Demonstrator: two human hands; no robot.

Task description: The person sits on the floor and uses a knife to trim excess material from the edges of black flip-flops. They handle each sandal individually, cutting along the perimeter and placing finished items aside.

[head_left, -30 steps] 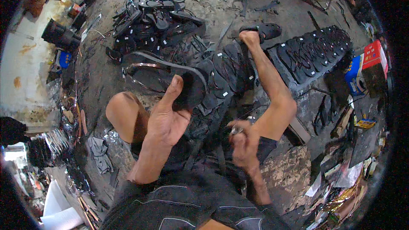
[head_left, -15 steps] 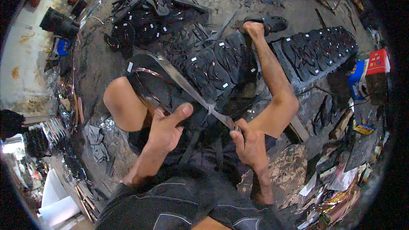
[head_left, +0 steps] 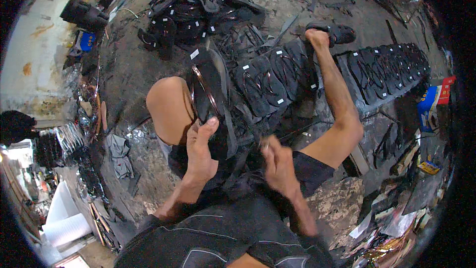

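My left hand is closed round the near left edge of a black flip-flop, thumb on top. The flip-flop stands tilted beside my left knee, with shiny brown straps and a white tag at its far end. A grey edge runs down its right side. My right hand is closed just right of the flip-flop, apart from it. A knife appears to be in its fingers; only a small glint shows at the fingertips, and its blade is blurred against the dark floor.
Rows of tagged black flip-flops lie ahead, with another long row at the right. A heap of flip-flops sits at the far left. Blue and red boxes stand at the right; scraps litter both sides. My right leg stretches forward.
The flip-flop has turned more upright in my left hand. My right hand has drawn back slightly toward me, and the long grey blade-like shape ahead of it no longer shows. The whole view has shifted.
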